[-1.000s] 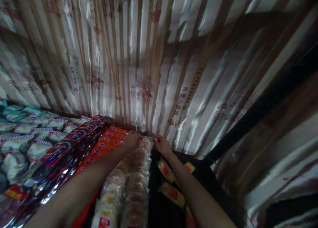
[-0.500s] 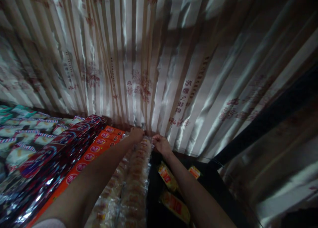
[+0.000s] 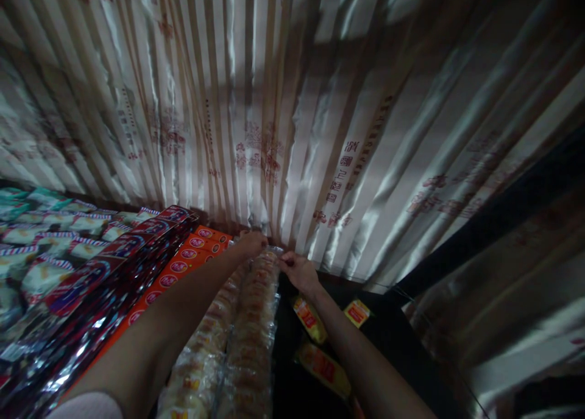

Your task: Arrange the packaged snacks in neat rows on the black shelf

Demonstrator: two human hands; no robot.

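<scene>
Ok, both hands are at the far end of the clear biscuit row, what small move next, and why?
Likely press the far end of the biscuit row down flat: the left hand and right hand both rest on it, it already reaches the striped curtain, and orange boxes flank its left, so pushing further seems pointless.

Dim, glossy striped curtain (image 3: 292, 133) backdrop

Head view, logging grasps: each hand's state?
Left hand: curled over far end of clear plastic packs of round biscuits; grip cannot be told.
Right hand: closed, pinching their end.
</scene>
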